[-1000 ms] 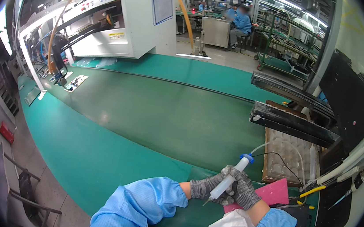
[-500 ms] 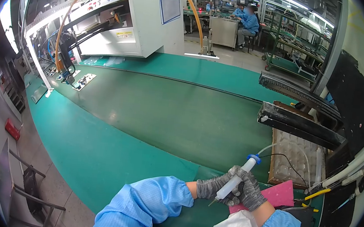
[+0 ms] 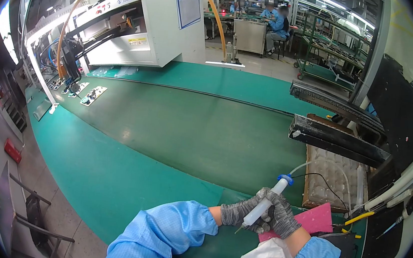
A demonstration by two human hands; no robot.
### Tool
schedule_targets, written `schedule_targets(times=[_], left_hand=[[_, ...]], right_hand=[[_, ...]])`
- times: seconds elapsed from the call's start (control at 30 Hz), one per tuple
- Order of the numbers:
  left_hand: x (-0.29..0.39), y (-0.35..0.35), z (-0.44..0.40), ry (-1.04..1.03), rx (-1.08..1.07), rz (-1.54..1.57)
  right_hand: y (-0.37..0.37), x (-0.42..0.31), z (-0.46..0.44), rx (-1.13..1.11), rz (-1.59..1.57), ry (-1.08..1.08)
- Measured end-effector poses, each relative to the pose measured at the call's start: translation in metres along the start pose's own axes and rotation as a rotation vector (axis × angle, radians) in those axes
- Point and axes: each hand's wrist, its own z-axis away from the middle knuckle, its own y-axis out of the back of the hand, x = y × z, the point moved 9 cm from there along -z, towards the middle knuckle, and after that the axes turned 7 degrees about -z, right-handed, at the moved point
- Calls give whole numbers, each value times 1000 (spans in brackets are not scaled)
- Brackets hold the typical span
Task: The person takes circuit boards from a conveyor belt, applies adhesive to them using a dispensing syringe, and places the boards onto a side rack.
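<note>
A translucent dispensing syringe (image 3: pixel 258 211) with a blue cap at its upper end and a thin needle at its lower end is tilted over the near edge of the green bench. My left hand (image 3: pixel 239 213), in a grey striped glove, is closed at the barrel from the left. From the other side my right hand (image 3: pixel 283 219), gloved alike, wraps round the barrel; the hands touch each other, and some fingers are hidden. A clear hose (image 3: pixel 319 161) runs from the cap to the right. Below my right hand lie a crumpled white wipe (image 3: pixel 267 256) and a pink sheet (image 3: pixel 316 219).
A dark green conveyor belt (image 3: pixel 191 127) crosses the bench, with a circuit board (image 3: pixel 93 95) at its far left. Black rails (image 3: pixel 338 140) jut in above a tray of clear cups (image 3: pixel 329 184) at right. Behind stands a white machine (image 3: pixel 170 39); co-workers (image 3: pixel 278 23) sit farther back.
The view has shifted slightly, and the board at far left shows a little farther along the belt. Both hands keep their hold on the syringe.
</note>
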Motion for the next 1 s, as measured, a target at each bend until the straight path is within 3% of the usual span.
schedule_targets(times=[0.6, 1.0], left_hand=[[5, 8, -7, -62, 2, -40], [2, -7, 2, 5, 0, 38]], right_hand=[[-2, -2, 2, 13, 15, 7], [-1, -1, -1, -28, -30, 9]])
